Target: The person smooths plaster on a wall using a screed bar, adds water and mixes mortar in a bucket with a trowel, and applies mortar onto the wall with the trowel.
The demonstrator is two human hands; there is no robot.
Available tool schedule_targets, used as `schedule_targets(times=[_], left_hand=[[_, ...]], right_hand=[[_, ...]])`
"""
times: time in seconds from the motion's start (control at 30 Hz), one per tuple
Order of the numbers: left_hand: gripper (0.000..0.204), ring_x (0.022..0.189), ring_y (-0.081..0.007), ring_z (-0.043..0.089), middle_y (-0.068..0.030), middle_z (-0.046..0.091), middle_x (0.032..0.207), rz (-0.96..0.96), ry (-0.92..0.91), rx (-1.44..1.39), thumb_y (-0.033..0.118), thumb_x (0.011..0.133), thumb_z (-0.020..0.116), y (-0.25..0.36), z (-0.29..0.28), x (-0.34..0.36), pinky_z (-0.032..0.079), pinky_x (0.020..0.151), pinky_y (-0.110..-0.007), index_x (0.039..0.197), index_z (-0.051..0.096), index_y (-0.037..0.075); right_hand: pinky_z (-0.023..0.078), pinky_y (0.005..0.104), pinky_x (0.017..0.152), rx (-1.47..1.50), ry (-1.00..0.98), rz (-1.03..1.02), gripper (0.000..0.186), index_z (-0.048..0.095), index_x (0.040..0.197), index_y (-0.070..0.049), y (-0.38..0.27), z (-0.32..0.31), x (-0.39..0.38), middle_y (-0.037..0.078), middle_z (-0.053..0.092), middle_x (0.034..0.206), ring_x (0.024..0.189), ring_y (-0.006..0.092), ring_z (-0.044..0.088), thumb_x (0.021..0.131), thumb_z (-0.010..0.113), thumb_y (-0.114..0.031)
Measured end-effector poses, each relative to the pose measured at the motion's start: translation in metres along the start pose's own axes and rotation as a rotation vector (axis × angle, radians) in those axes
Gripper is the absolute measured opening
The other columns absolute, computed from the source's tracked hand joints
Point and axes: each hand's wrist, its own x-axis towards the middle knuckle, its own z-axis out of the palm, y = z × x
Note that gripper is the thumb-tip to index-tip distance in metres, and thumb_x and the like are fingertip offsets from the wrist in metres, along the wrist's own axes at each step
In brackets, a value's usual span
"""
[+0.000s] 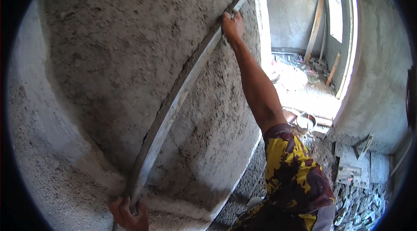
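Nearest you is your short sleeve (295, 166), patterned in yellow and dark maroon, with your bare right arm reaching up and forward from it. At the bottom edge, your left hand (126, 216) has its grip closed on the lower end of a long, grey straightedge (171, 105), fingers and thumb on opposite sides; part of the palm is out of view. The straightedge runs diagonally up to the right, lying along a wall of rough grey plaster (113, 53). Your right hand (233, 26) has its grip closed over the bar a little short of its upper end, fingertips hooked on the far edge.

Beyond the wall's lower edge, at right, broken pieces (356, 207) lie on the floor near grey slabs (380, 168). Farther off, a round container (306, 121) sits near a bright opening. Farthest, a wooden plank (315, 29) leans against a wall beside a window (334, 7).
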Motion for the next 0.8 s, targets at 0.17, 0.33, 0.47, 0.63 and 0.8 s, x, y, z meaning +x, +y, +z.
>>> schedule_targets(times=[0.17, 0.33, 0.47, 0.63, 0.8], left_hand=[[0.036, 0.083, -0.0331, 0.054, -0.0197, 0.051, 0.103, -0.021, -0.024, -0.036, 0.019, 0.07, 0.075, 0.0, 0.012, -0.052, 0.046, 0.071, -0.042, 0.096, 0.055, 0.004], [0.034, 0.077, -0.035, 0.056, -0.0191, 0.058, 0.092, 0.064, -0.142, 0.071, 0.028, 0.073, 0.07, -0.015, 0.033, -0.145, 0.044, 0.077, -0.046, 0.094, 0.058, 0.004], [0.034, 0.095, -0.0401, 0.048, -0.0183, 0.05, 0.098, -0.176, -0.471, 0.079, 0.009, 0.065, 0.067, -0.025, 0.048, -0.242, 0.036, 0.086, -0.054, 0.094, 0.052, 0.0], [0.036, 0.104, -0.0385, 0.046, -0.0161, 0.052, 0.104, -0.026, -0.539, 0.322, 0.006, 0.066, 0.064, 0.002, -0.054, -0.225, 0.028, 0.095, -0.057, 0.1, 0.055, 0.005], [0.048, 0.118, -0.0378, 0.04, -0.0127, 0.041, 0.135, 0.018, -0.411, 0.835, 0.013, 0.075, 0.064, 0.07, -0.159, -0.073, 0.025, 0.101, -0.052, 0.122, 0.054, 0.009]], right_hand=[[0.043, 0.0438, 0.084, 0.037, 0.014, 0.095, 0.056, 0.045, 0.12, 0.006, 0.103, -0.026, -0.104, 0.028, 0.058, 0.101, 0.095, 0.0425, 0.056, 0.079, 0.052, -0.033], [0.042, 0.0416, 0.087, -0.009, -0.097, 0.391, 0.058, 0.04, 0.127, 0.004, 0.2, -0.063, -0.261, 0.028, 0.056, 0.107, 0.099, 0.0405, 0.054, 0.082, 0.052, -0.03], [0.04, 0.0403, 0.087, -0.095, -0.22, 0.549, 0.058, 0.039, 0.127, 0.005, 0.308, -0.128, -0.437, 0.027, 0.055, 0.108, 0.101, 0.0398, 0.053, 0.086, 0.049, -0.035], [0.039, 0.0395, 0.093, -0.112, -0.468, 0.989, 0.062, 0.034, 0.132, 0.0, 0.323, -0.242, -0.614, 0.022, 0.052, 0.12, 0.11, 0.037, 0.051, 0.083, 0.054, -0.031], [0.037, 0.0388, 0.094, -0.333, -0.603, 1.34, 0.06, 0.033, 0.133, -0.002, 0.234, -0.284, -0.677, 0.025, 0.05, 0.12, 0.109, 0.0376, 0.049, 0.084, 0.053, -0.03]])
